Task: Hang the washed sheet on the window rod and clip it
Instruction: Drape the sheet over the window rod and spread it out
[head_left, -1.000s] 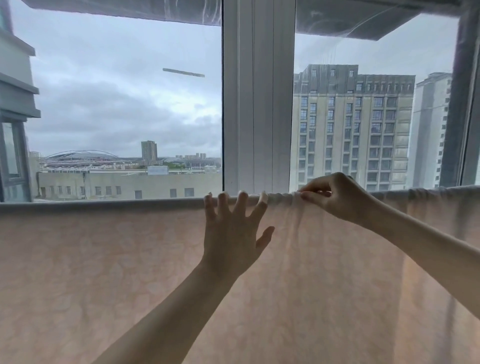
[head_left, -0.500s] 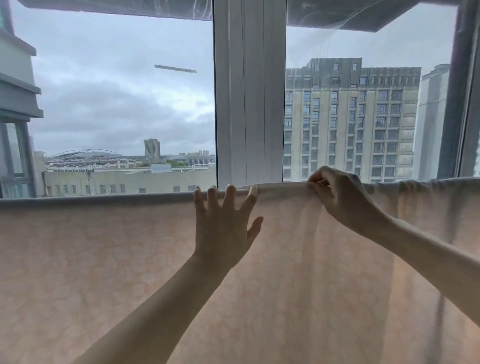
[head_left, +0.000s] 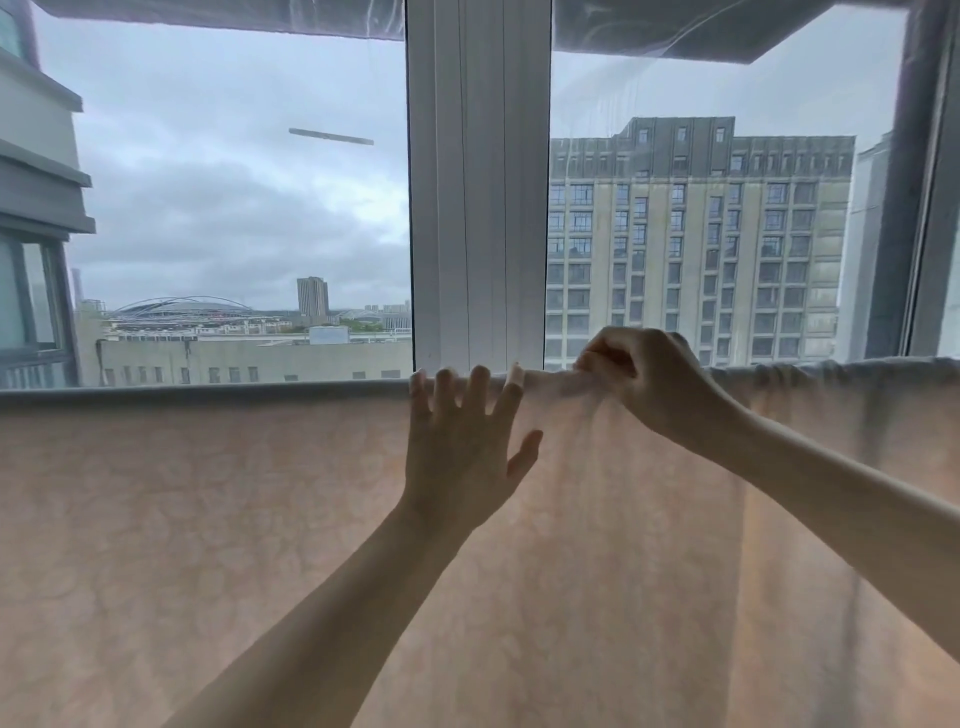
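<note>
A pale pink patterned sheet (head_left: 208, 519) hangs over the window rod (head_left: 208, 388), which runs across the whole view under the fabric's folded top edge. My left hand (head_left: 462, 447) lies flat against the sheet with fingers spread, fingertips at the rod in front of the white window post. My right hand (head_left: 649, 384) is just to its right, fingers pinched on the sheet's top edge at the rod. To the right of that hand the fabric is bunched in small gathers (head_left: 831, 374). No clip is visible.
A white window post (head_left: 478, 182) stands upright behind the rod at centre. Glass panes fill both sides, with city buildings outside. A dark frame (head_left: 914, 182) rises at the far right.
My right hand has slid a little to the right along the rod, holding the top edge. My left hand stays flat on the sheet.
</note>
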